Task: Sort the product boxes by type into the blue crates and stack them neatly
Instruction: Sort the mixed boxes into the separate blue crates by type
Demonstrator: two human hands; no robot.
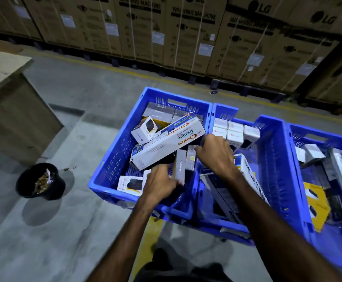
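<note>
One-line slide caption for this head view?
Both hands, left and right, reach into the leftmost blue crate of mixed boxes.

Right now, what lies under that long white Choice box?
The long white box lies tilted on a jumble: a small white box and grey boxes show. The rest is hidden.

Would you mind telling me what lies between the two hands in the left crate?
In the head view, slim grey boxes standing on edge lie between the left hand and right hand.
</note>
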